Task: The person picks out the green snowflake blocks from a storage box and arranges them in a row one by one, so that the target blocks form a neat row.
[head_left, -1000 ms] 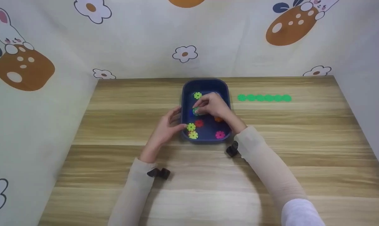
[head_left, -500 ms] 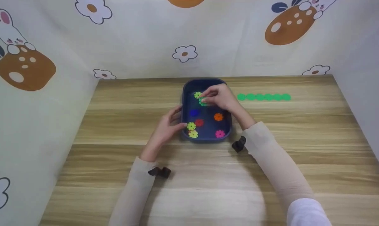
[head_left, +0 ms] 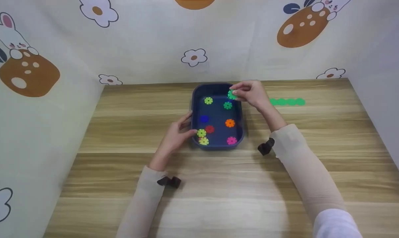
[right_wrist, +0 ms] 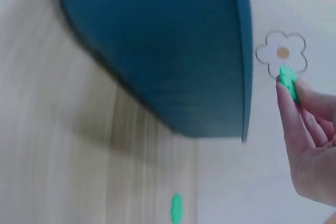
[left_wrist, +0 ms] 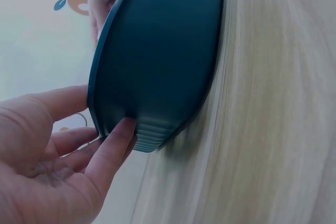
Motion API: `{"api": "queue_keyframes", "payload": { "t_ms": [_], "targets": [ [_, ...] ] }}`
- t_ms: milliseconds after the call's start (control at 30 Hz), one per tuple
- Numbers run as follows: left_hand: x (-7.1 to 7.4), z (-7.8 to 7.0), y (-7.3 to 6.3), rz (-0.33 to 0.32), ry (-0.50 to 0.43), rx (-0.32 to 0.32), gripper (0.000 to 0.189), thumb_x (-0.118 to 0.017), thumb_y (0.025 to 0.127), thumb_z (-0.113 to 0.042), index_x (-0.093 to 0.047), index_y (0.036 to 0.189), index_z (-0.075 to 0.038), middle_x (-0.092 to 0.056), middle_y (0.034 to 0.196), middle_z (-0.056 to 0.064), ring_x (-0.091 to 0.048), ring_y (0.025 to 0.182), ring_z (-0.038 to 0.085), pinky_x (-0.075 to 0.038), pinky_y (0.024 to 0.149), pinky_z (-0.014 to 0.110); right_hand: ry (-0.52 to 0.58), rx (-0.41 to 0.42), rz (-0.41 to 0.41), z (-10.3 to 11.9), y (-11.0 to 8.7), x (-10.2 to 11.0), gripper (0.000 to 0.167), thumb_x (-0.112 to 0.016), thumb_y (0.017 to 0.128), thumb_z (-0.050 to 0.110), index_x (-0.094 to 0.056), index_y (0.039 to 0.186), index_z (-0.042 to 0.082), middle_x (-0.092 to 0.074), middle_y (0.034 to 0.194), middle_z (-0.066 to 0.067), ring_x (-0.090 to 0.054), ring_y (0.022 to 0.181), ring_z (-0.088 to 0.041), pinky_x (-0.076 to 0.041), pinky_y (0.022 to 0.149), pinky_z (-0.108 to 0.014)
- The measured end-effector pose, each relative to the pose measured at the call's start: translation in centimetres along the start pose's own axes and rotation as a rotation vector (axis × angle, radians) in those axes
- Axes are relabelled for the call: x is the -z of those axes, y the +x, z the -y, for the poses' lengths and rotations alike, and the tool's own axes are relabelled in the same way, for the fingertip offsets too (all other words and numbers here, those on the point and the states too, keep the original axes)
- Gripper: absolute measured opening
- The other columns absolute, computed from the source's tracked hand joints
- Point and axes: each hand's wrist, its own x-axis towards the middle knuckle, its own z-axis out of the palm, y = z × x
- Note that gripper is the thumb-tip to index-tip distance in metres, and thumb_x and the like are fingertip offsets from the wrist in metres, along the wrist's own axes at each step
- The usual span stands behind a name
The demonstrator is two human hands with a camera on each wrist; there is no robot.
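Observation:
My right hand [head_left: 254,94] pinches a green snowflake-shaped plastic disc [head_left: 231,95] between thumb and fingertips, above the right rim of a dark blue bin [head_left: 220,147]. The right wrist view shows that disc [right_wrist: 289,83] edge-on, clear of the bin wall. At the bin's left side, my left hand [head_left: 174,137] rests with fairly straight, spread fingers; its fingertips [left_wrist: 125,125] touch the outer wall and rim. Inside the bin lie another green disc [head_left: 227,105], an orange disc [head_left: 230,123], a pink disc [head_left: 231,140], a blue disc [head_left: 204,118], a red disc [head_left: 209,129] and several yellow discs [head_left: 208,100].
To the right of the bin, a straight row of green discs [head_left: 288,101] lies on the wooden table [head_left: 219,191]; my right forearm hides its left end. A patterned backdrop [head_left: 146,49] rises behind the table's far edge.
My right hand has lifted the green disc from the bin's middle and carried it right and toward the far end, up to the rim. The left hand stays in place.

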Motion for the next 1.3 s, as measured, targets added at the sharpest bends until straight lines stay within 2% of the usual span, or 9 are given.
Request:
{"api": "queue_keyframes", "payload": {
  "t_ms": [233, 367, 567, 867, 1033, 1200, 1300],
  "targets": [
    [-0.1, 0.0, 0.0, -0.006, 0.007, -0.004, 0.070, -0.070, 0.091, -0.004, -0.037, 0.153, -0.003, -0.045, 0.151, 0.025, -0.049, 0.137, 0.040, -0.041, 0.115, 0.048, 0.074, -0.016, -0.108, -0.6, -0.4, 3.2, 0.026, -0.067, 0.094, 0.007, -0.069, 0.115, -0.008, -0.072, 0.082, 0.010, -0.070, 0.073, -0.002, -0.059, 0.067, -0.016],
    [-0.2, 0.1, 0.0, -0.006, 0.019, -0.003, 0.070, -0.068, 0.092, -0.005, -0.036, 0.153, -0.003, -0.043, 0.154, 0.024, -0.048, 0.138, 0.039, -0.040, 0.116, 0.047, 0.116, -0.034, -0.169, -0.9, -0.7, 5.0, 0.021, -0.068, 0.093, 0.006, -0.071, 0.110, -0.005, -0.073, 0.079, 0.010, -0.070, 0.072, -0.002, -0.060, 0.067, -0.016],
    [-0.2, 0.0, -0.1, -0.014, 0.020, -0.007, 0.070, -0.069, 0.091, -0.005, -0.037, 0.153, -0.003, -0.045, 0.152, 0.024, -0.049, 0.137, 0.039, -0.040, 0.116, 0.047, 0.092, -0.055, -0.237, -1.8, -1.3, 7.7, 0.018, -0.067, 0.094, 0.006, -0.072, 0.108, -0.003, -0.073, 0.078, 0.010, -0.071, 0.072, -0.002, -0.060, 0.069, -0.018],
    [-0.2, 0.1, -0.2, -0.016, -0.008, -0.016, 0.068, -0.068, 0.091, -0.002, -0.036, 0.152, 0.000, -0.038, 0.156, 0.025, -0.049, 0.136, 0.042, -0.042, 0.114, 0.050, 0.049, -0.105, -0.311, -3.5, -2.4, 11.6, 0.025, -0.064, 0.096, 0.009, -0.069, 0.118, -0.002, -0.073, 0.078, 0.015, -0.070, 0.074, 0.001, -0.060, 0.072, -0.016],
    [-0.3, 0.1, -0.2, -0.023, 0.007, -0.028, 0.069, -0.068, 0.091, -0.001, -0.037, 0.152, 0.000, -0.037, 0.157, 0.024, -0.049, 0.136, 0.042, -0.042, 0.115, 0.048, 0.063, -0.125, -0.350, -4.3, -2.9, 13.4, 0.027, -0.061, 0.097, 0.006, -0.066, 0.121, -0.003, -0.071, 0.080, 0.016, -0.069, 0.076, 0.002, -0.059, 0.073, -0.015],
    [-0.2, 0.2, -0.1, -0.012, -0.002, -0.031, 0.069, -0.068, 0.091, -0.002, -0.035, 0.153, 0.000, -0.036, 0.158, 0.022, -0.047, 0.139, 0.040, -0.041, 0.116, 0.046, 0.129, -0.164, -0.416, -5.2, -3.7, 15.0, 0.019, -0.060, 0.095, -0.001, -0.070, 0.110, 0.006, -0.070, 0.079, 0.013, -0.068, 0.075, 0.001, -0.059, 0.074, -0.014],
    [-0.2, 0.2, -0.1, -0.012, -0.007, -0.031, 0.070, -0.068, 0.091, -0.001, -0.035, 0.153, 0.000, -0.036, 0.158, 0.022, -0.046, 0.139, 0.039, -0.041, 0.116, 0.046, 0.179, -0.184, -0.463, -5.8, -4.1, 16.0, 0.021, -0.059, 0.094, -0.005, -0.070, 0.102, 0.011, -0.069, 0.079, 0.011, -0.067, 0.075, 0.000, -0.059, 0.074, -0.014]
  ]
}}
